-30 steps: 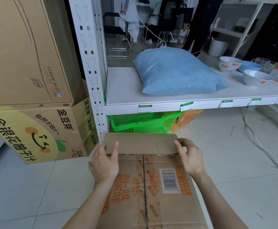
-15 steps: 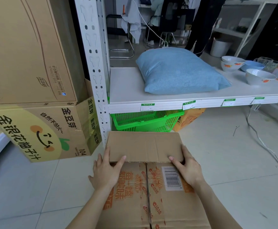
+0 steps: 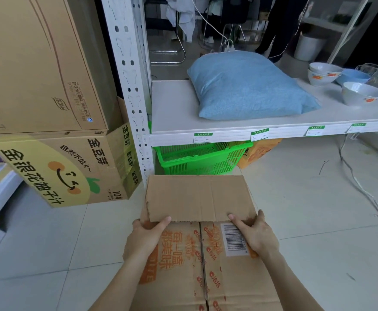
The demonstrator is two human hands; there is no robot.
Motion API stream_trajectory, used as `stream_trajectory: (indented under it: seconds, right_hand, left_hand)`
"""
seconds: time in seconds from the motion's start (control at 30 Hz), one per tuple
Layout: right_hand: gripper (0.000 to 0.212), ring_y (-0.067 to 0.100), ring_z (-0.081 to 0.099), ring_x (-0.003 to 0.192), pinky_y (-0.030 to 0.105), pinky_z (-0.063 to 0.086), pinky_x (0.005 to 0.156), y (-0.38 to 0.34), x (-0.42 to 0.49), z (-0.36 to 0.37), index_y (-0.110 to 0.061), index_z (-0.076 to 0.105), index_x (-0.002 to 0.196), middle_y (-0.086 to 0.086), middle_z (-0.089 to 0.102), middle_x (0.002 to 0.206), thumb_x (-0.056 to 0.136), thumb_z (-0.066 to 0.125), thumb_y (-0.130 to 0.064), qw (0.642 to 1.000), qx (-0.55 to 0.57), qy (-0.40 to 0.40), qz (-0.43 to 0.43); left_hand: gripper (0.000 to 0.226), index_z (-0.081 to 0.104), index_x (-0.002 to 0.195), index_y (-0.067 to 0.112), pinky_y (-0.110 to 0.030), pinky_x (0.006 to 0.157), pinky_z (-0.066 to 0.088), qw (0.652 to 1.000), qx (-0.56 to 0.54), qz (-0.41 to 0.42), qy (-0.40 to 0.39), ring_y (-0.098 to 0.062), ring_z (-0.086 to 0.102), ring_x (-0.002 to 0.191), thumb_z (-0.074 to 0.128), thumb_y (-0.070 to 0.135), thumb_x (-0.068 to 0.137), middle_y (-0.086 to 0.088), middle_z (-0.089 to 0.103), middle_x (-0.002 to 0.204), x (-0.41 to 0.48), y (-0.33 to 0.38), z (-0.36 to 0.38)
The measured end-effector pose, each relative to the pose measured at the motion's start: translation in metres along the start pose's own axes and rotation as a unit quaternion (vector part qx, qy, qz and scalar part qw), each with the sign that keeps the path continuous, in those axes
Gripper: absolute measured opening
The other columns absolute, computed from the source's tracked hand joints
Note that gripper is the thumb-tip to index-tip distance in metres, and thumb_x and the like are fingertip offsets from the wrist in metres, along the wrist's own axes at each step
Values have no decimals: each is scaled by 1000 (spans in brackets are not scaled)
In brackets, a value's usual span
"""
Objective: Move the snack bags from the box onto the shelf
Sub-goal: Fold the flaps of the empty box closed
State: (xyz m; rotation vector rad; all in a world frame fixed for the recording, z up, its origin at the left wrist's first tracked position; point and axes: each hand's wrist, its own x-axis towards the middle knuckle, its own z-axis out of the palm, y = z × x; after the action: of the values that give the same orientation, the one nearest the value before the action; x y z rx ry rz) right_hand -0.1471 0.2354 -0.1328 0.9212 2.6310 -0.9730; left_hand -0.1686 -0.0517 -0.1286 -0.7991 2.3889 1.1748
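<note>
Box [image 3: 208, 270] sits on the floor [image 3: 307, 198] before the shelf [image 3: 174, 108], its top seam closed. Left hand [image 3: 146, 235] and right hand [image 3: 256, 235] each pinch the near edge of its far flap [image 3: 197, 196].

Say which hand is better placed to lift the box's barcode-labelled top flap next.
Right, probably. The right hand pinches the raised end flap directly beside the barcode label, its wrist over that top flap. The left hand holds the end flap's other corner, across the centre seam.
</note>
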Motion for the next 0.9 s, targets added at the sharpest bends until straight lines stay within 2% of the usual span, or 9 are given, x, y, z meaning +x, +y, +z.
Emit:
stream_trajectory:
  seconds: [0.07, 0.13, 0.23, 0.3, 0.43, 0.57, 0.7, 0.8, 0.9]
  right_hand:
    - [105, 32, 61, 106, 45, 52, 87, -5, -11, 0, -14, 39, 130, 11, 63, 116, 60, 47, -92, 999, -2, 3, 43]
    - [97, 32, 62, 99, 45, 54, 83, -11, -21, 0, -17, 41, 128, 11, 64, 108, 64, 49, -89, 997, 11, 0, 76]
    - [94, 31, 62, 94, 44, 55, 80, -15, -30, 0, -21, 39, 128, 9, 63, 103, 64, 49, -89, 995, 14, -6, 98]
    - [91, 31, 62, 93, 43, 55, 78, -15, -36, 2, -21, 38, 128, 8, 62, 103, 66, 50, -87, 995, 13, -10, 97]
    - [87, 30, 60, 92, 39, 52, 73, -10, -49, 10, -23, 39, 127, 6, 61, 103, 67, 53, -85, 996, 37, -14, 84]
    - [83, 27, 59, 94, 41, 51, 76, -8, -52, 11, -26, 42, 122, 0, 62, 104, 64, 55, -84, 994, 67, -20, 84]
    - [74, 23, 53, 90, 39, 49, 76, -4, -46, 3, -26, 41, 124, 0, 61, 105, 72, 60, -75, 994, 67, -23, 80]
    - [77, 25, 56, 93, 43, 50, 81, 2, -35, -2, -28, 39, 124, -1, 61, 106, 68, 57, -79, 994, 61, -29, 82]
    - [80, 28, 59, 98, 52, 51, 87, 12, -20, -12, -32, 37, 119, -1, 61, 105, 61, 52, -86, 994, 52, -32, 92]
  left_hand:
    - [99, 37, 139, 21, -42, 95, 46, 999, -10, -33, -13, -31, 58, 115, 60, 83, 66, -5, 62, 125, -8, -9, -1]
    - [105, 39, 139, 20, -46, 100, 46, 997, -34, -62, -28, -32, 58, 115, 61, 86, 60, -6, 62, 124, -14, -17, -2]
    - [133, 40, 142, 18, -47, 104, 43, 990, -82, -91, -63, -31, 55, 120, 60, 96, 36, -7, 59, 130, -21, -18, -9]
    - [144, 35, 147, 17, -49, 108, 38, 985, -98, -118, -77, -32, 49, 128, 59, 98, 31, -10, 52, 140, -21, -14, -16]
    - [144, 30, 149, 14, -52, 109, 37, 981, -90, -158, -73, -35, 46, 130, 53, 100, 35, -13, 48, 143, -18, -16, -23]
    - [135, 30, 149, 10, -53, 110, 35, 984, -63, -152, -62, -37, 46, 130, 45, 99, 48, -15, 48, 144, -19, -18, -22]
    - [142, 30, 149, 12, -54, 108, 38, 982, -61, -164, -70, -37, 49, 127, 44, 102, 39, -15, 50, 142, -25, -12, -16]
    - [149, 31, 148, 17, -55, 106, 40, 979, -74, -175, -78, -37, 52, 125, 44, 106, 29, -13, 53, 139, -21, -14, -3]
    - [145, 31, 148, 18, -56, 106, 39, 979, -84, -164, -87, -37, 52, 125, 46, 105, 32, -12, 53, 140, -23, -6, 12]
